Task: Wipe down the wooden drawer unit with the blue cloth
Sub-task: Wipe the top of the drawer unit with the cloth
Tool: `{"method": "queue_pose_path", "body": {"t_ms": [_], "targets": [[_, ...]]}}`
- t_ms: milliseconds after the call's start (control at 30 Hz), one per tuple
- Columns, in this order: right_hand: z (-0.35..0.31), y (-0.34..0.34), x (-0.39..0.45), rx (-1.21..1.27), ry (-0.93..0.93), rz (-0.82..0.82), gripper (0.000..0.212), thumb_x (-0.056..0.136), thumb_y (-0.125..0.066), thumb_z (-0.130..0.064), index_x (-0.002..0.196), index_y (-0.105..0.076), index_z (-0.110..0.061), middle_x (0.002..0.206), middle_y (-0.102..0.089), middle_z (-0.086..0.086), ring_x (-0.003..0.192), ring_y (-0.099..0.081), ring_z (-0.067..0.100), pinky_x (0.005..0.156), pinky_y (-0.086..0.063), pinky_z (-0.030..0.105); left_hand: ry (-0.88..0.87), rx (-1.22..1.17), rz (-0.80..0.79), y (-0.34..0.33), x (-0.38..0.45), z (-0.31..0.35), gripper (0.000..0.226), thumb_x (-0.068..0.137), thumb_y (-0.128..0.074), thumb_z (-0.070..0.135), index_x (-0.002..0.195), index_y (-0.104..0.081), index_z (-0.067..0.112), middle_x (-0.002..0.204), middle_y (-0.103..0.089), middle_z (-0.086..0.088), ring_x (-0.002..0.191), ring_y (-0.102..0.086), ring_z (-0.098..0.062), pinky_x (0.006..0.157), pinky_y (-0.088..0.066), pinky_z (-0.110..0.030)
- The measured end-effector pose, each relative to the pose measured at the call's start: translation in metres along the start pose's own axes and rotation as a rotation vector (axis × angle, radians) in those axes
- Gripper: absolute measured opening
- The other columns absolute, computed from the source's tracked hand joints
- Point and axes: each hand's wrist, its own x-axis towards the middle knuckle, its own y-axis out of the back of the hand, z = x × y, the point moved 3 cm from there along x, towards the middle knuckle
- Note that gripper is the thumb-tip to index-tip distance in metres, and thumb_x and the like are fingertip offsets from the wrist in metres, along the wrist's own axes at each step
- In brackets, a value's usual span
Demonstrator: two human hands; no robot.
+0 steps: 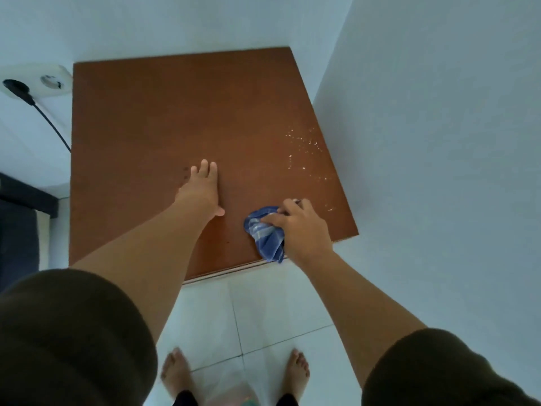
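On top of the drawer unit (164,118) | left hand (202,189) flat, fingers spread | right hand (301,227) gripping bunched blue cloth (265,232) near front edge | droplets (304,150) right

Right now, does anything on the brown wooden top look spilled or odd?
Yes: a scatter of small glistening droplets lies near the right edge of the brown wooden top, beyond the bunched blue striped cloth the right hand grips.

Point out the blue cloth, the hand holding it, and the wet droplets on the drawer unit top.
blue cloth (265,234): head view, striped middle fold.
right hand (301,230): head view, back of hand.
droplets (304,149): head view, middle of speckled patch.
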Motion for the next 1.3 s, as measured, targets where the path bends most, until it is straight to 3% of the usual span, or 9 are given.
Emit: {"method": "queue_pose_path", "body": {"t_ms": [133, 333, 433, 533, 733, 833, 967, 1167, 1300], "targets": [[0.004, -0.010, -0.045, 0.001, -0.039, -0.007, 0.023, 0.057, -0.088, -0.028, 0.075, -0.074, -0.032, 0.077, -0.062, -0.003, 0.069, -0.061, 0.024, 0.041, -0.042, 0.017, 0.031, -0.044, 0.023, -0.008, -0.012, 0.006, 0.092, 0.090, -0.061, 0.020, 0.150, 0.008, 0.011, 0.158, 0.013, -0.004, 0.147, 0.005, -0.026, 0.116, -0.021, -0.045], [0.016, 0.005, -0.052, 0.062, 0.053, 0.092, 0.022, 0.058, -0.089, -0.024, 0.074, -0.075, -0.030, 0.073, -0.062, -0.004, 0.060, -0.056, 0.022, 0.043, -0.034, 0.016, -0.031, -0.095, 0.036, -0.015, -0.017, 0.021, 0.089, 0.092, -0.057, 0.030, 0.150, 0.008, 0.013, 0.158, 0.013, -0.003, 0.147, 0.007, -0.022, 0.119, -0.013, -0.044], [0.026, 0.021, -0.027, 0.103, 0.031, 0.224, 0.019, 0.065, -0.084, -0.023, 0.082, -0.076, -0.025, 0.080, -0.064, -0.001, 0.065, -0.057, 0.026, 0.044, -0.042, 0.021, -0.088, -0.091, 0.053, -0.008, -0.008, 0.039, 0.092, 0.090, -0.058, 0.034, 0.150, 0.009, 0.014, 0.158, 0.014, -0.002, 0.146, 0.008, -0.022, 0.119, -0.013, -0.044], [0.034, 0.036, 0.006, 0.050, 0.025, 0.279, 0.019, 0.070, -0.081, -0.021, 0.089, -0.077, -0.023, 0.086, -0.064, 0.002, 0.071, -0.056, 0.029, 0.049, -0.040, 0.023, -0.133, -0.097, 0.063, 0.003, 0.005, 0.057, 0.094, 0.089, -0.060, 0.033, 0.150, 0.009, 0.014, 0.158, 0.015, -0.002, 0.146, 0.010, -0.021, 0.119, -0.013, -0.044], [0.052, 0.051, 0.076, 0.018, -0.008, 0.227, 0.024, 0.091, -0.061, -0.021, 0.113, -0.070, -0.023, 0.112, -0.059, 0.006, 0.099, -0.051, 0.032, 0.076, -0.053, 0.038, -0.084, -0.055, 0.002, 0.015, 0.030, 0.071, 0.111, 0.080, -0.072, 0.032, 0.149, 0.014, 0.013, 0.157, 0.020, -0.003, 0.146, 0.014, -0.023, 0.116, -0.012, -0.050], [0.061, 0.054, 0.106, 0.099, -0.065, 0.175, 0.032, 0.094, -0.050, -0.012, 0.119, -0.065, -0.026, 0.121, -0.054, 0.004, 0.111, -0.047, 0.026, 0.088, -0.045, 0.034, -0.047, -0.021, -0.044, 0.018, 0.037, 0.075, 0.116, 0.078, -0.074, 0.031, 0.148, 0.017, 0.012, 0.156, 0.023, -0.004, 0.145, 0.014, -0.023, 0.117, -0.017, -0.048], [0.070, 0.052, 0.138, 0.130, -0.107, 0.153, 0.037, 0.093, -0.044, -0.009, 0.119, -0.064, -0.027, 0.124, -0.053, 0.003, 0.114, -0.045, 0.024, 0.088, -0.038, 0.031, -0.013, -0.001, -0.074, 0.018, 0.039, 0.079, 0.117, 0.078, -0.074, 0.028, 0.147, 0.020, 0.012, 0.155, 0.026, -0.004, 0.145, 0.015, -0.024, 0.115, -0.020, -0.048], [0.092, 0.055, 0.190, 0.103, -0.084, 0.173, 0.029, 0.099, -0.046, -0.028, 0.124, -0.062, -0.029, 0.125, -0.053, 0.004, 0.115, -0.045, 0.029, 0.093, -0.046, 0.037, 0.005, 0.006, -0.129, 0.017, 0.041, 0.080, 0.117, 0.080, -0.072, 0.027, 0.145, 0.024, 0.013, 0.153, 0.032, -0.003, 0.144, 0.020, -0.023, 0.116, -0.015, -0.048], [0.105, 0.046, 0.215, 0.028, -0.144, 0.055, 0.033, 0.101, -0.043, -0.021, 0.130, -0.057, -0.026, 0.128, -0.048, 0.005, 0.116, -0.044, 0.031, 0.094, -0.044, 0.036, 0.003, 0.008, -0.141, 0.016, 0.040, 0.081, 0.117, 0.081, -0.071, 0.027, 0.144, 0.026, 0.013, 0.152, 0.034, -0.003, 0.143, 0.021, -0.023, 0.116, -0.014, -0.048]]}}
